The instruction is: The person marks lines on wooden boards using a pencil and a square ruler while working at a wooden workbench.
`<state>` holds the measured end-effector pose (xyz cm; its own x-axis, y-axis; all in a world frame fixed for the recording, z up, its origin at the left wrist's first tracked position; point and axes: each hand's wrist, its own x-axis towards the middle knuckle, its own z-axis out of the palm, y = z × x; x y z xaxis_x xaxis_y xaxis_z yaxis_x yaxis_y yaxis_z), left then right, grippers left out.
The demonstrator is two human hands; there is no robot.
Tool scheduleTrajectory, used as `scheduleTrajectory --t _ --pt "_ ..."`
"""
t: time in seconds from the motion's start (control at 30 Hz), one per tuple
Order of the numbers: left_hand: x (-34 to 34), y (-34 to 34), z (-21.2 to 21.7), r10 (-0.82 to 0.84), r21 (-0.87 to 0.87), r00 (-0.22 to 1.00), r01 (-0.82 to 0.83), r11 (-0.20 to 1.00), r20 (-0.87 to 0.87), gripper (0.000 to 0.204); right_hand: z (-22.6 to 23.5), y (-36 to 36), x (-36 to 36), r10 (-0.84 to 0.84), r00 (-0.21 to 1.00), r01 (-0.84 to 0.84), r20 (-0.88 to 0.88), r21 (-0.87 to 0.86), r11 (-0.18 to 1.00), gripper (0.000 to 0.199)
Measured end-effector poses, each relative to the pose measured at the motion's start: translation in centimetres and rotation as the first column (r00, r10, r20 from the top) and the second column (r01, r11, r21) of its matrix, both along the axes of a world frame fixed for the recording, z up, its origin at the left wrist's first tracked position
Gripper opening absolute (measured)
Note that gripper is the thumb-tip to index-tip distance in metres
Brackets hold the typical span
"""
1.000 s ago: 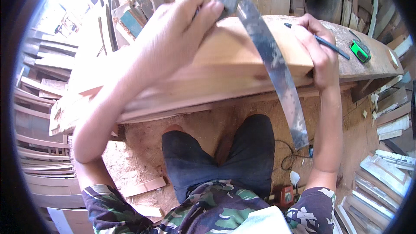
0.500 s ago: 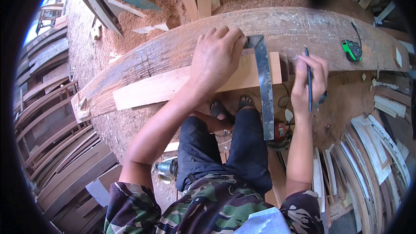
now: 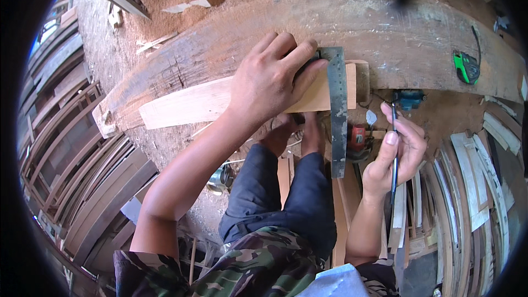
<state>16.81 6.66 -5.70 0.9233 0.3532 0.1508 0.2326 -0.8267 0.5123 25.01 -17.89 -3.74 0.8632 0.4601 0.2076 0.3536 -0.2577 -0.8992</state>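
Note:
My left hand (image 3: pixel 272 80) presses flat on a metal try square (image 3: pixel 337 110) and on the pale wooden board (image 3: pixel 187 102) under it. The square's blade runs across the board's right end and hangs out over the bench's near edge. The board lies on a long weathered wooden workbench (image 3: pixel 352 22). My right hand (image 3: pixel 396 154) holds a dark pencil (image 3: pixel 394 148) upright, off the bench and just right of the square's blade.
A green tape measure (image 3: pixel 466 67) lies on the bench at the far right. Stacked wooden frames (image 3: pixel 71 148) fill the left side, loose slats (image 3: pixel 467 176) the right. Sawdust and offcuts (image 3: pixel 165 11) cover the ground beyond the bench. A red power tool (image 3: pixel 357 137) sits below.
The view has swung down and closer over the bench. My left hand stays on the square and board. My right hand with the pencil has dropped back from the bench edge.

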Motion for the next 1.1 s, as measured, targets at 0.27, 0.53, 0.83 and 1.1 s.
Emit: scheduleTrajectory --t 0.27,0.53,0.83,1.1 --pt "0.0 0.0 -0.4 -0.002 0.004 1.000 0.002 1.000 -0.006 0.032 -0.7 2.1 0.3 0.116 0.992 -0.116 -0.051 0.000 0.993 0.023" --pt "0.1 0.1 -0.2 -0.007 0.015 1.000 0.007 1.000 -0.008 0.033 0.8 3.8 1.2 0.075 0.988 -0.100 -0.133 -0.193 0.976 0.025" --pt "0.0 0.3 -0.5 -0.028 0.015 0.999 0.027 1.000 0.017 0.032 2.3 5.7 3.0 0.207 0.978 -0.197 0.003 -0.287 0.938 0.025" --pt "0.1 0.2 -0.7 -0.025 0.021 0.999 0.025 0.999 0.027 0.031 5.2 3.0 1.8 0.315 0.947 -0.309 -0.067 -0.468 0.828 0.024"
